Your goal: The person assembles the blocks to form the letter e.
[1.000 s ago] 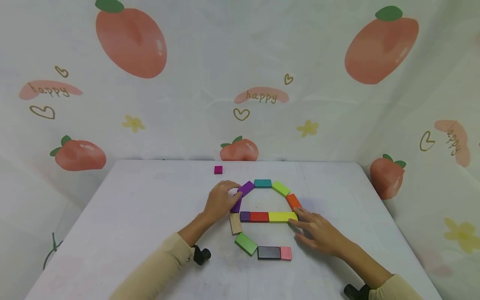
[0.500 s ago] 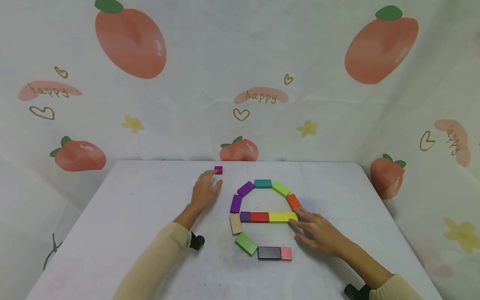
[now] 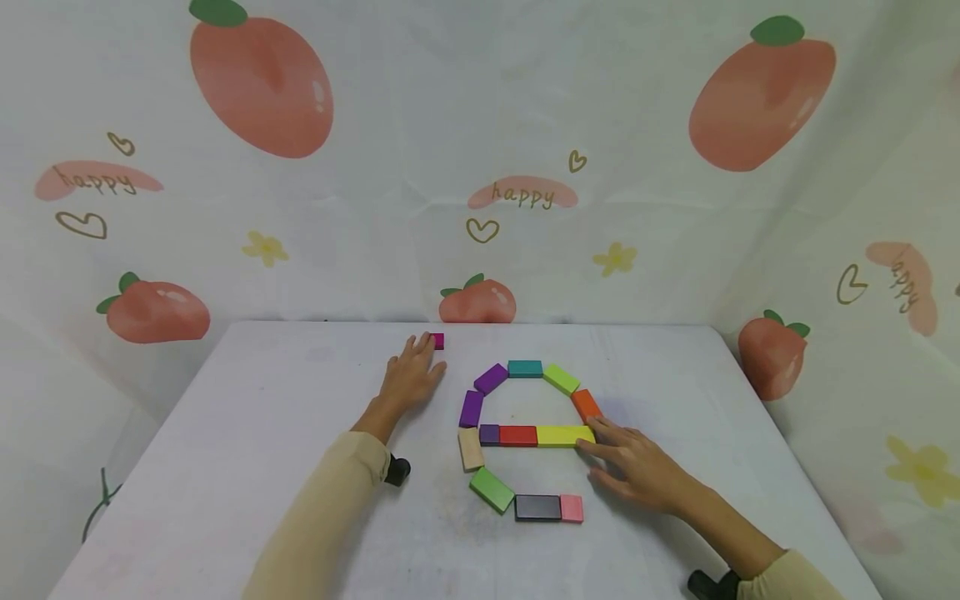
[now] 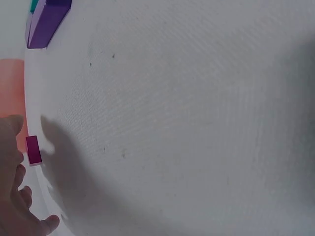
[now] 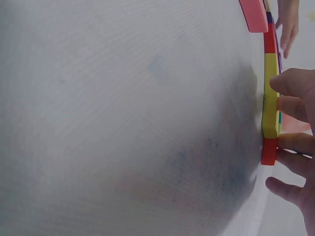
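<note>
My left hand (image 3: 411, 375) reaches to the back of the table with its fingers spread. Its fingertips are right at the small magenta block (image 3: 439, 342), covering its left side in the head view; in the left wrist view the magenta block (image 4: 33, 150) shows beside the fingers. My right hand (image 3: 637, 467) lies at the right end of the block outline, fingers loosely extended. Fingertips rest at the yellow block (image 3: 562, 436) and the lower end of the orange block (image 3: 585, 404). In the right wrist view, the yellow block (image 5: 270, 98) runs alongside the thumb and fingers.
An arch of purple (image 3: 491, 379), teal (image 3: 525, 369) and lime (image 3: 561, 378) blocks stands above a row with a red block (image 3: 517, 436). Below are a wooden block (image 3: 471, 449), a green block (image 3: 492, 490), a black block (image 3: 537, 507) and a pink block (image 3: 572, 508).
My left hand has left the purple blocks and moved back and left to the magenta block, its fingers spreading there. The right hand has stayed in place.
</note>
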### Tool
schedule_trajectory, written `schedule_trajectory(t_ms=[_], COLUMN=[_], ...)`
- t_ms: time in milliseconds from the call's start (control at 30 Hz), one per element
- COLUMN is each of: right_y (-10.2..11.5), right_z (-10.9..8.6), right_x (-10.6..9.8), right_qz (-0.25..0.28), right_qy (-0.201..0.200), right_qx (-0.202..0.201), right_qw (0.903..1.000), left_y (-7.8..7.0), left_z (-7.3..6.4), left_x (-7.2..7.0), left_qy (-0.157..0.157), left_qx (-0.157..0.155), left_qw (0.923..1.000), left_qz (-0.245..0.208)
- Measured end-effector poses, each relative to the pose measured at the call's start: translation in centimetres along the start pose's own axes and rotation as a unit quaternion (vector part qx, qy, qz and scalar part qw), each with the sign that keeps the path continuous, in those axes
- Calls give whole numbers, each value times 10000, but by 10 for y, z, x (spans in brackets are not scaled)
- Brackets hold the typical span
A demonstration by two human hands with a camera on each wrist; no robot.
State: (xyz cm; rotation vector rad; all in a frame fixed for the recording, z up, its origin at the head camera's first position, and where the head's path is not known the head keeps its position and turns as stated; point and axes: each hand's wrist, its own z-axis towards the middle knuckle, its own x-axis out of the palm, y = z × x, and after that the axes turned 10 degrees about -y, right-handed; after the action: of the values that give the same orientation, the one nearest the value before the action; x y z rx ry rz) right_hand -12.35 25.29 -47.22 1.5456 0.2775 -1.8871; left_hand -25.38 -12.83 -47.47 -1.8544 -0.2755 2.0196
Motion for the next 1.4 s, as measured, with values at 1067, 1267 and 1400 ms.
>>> schedule_trajectory(t_ms=[1067,1267,1400], right_y=[0,-1,-2], right_z=[0,0,-1], right_x=[-2,0,1], right_qz=[-7,-58,-83], right_qy=[56,3,-1], right_qx=[-7,-71,-99], right_qw=[10000,10000,9999], left_y=[12,16,18], left_z=[-14,-16,-16], left_x=[0,0,-1], left_qy=[-1251,-1284,-1238], left_qx=[1223,1079,1138], left_qw=[9844,9851,9838], left_qz=[207,-387,-625])
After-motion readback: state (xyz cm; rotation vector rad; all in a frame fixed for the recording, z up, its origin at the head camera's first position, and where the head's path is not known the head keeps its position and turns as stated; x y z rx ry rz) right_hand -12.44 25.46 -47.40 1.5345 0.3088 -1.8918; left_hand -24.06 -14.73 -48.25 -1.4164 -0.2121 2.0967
